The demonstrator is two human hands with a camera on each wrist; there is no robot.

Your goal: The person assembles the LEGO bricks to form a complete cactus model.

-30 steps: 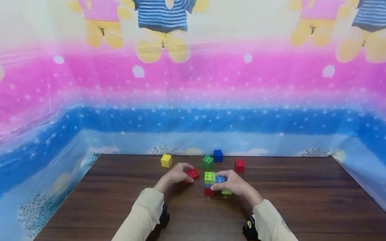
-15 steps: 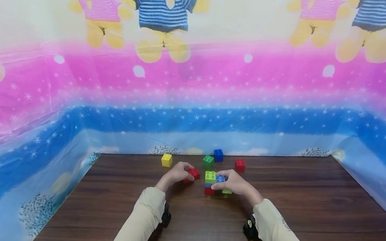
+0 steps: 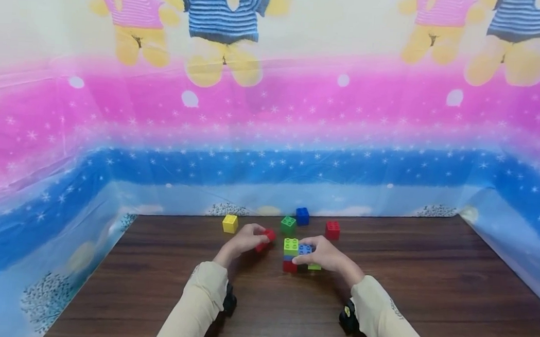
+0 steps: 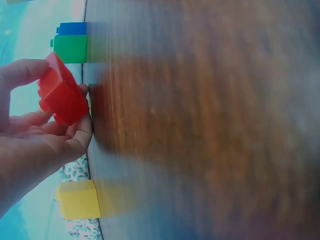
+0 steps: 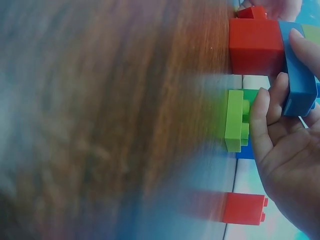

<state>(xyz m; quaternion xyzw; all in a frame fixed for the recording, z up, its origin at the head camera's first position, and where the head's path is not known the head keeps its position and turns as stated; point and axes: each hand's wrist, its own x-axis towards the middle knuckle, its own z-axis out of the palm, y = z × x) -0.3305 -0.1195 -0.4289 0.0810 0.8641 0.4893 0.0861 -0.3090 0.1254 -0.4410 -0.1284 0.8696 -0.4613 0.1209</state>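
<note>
My left hand (image 3: 247, 238) pinches a red toy brick (image 4: 64, 95) between thumb and fingers. In the left wrist view the brick is tilted, with its studs facing the fingers. To its right in the head view stands a stack: a red brick (image 5: 257, 47) at the bottom, a blue brick (image 5: 300, 75) across it, and a lime green brick (image 3: 291, 246) on top. My right hand (image 3: 327, 255) grips the blue brick where it juts out to the right. Under that overhang a flat lime green brick (image 5: 234, 121) rests on the table.
Along the back of the dark wooden table (image 3: 411, 290) stand a yellow brick (image 3: 230, 223), a green brick (image 3: 288, 224), a blue brick (image 3: 302, 216) and another red brick (image 3: 333, 229). A printed cloth (image 3: 270, 163) hangs behind and along the sides.
The red brick in my left hand has turned and tilted within the fingers. My right hand keeps its grip on the stack's blue brick. The head view has shifted slightly.
</note>
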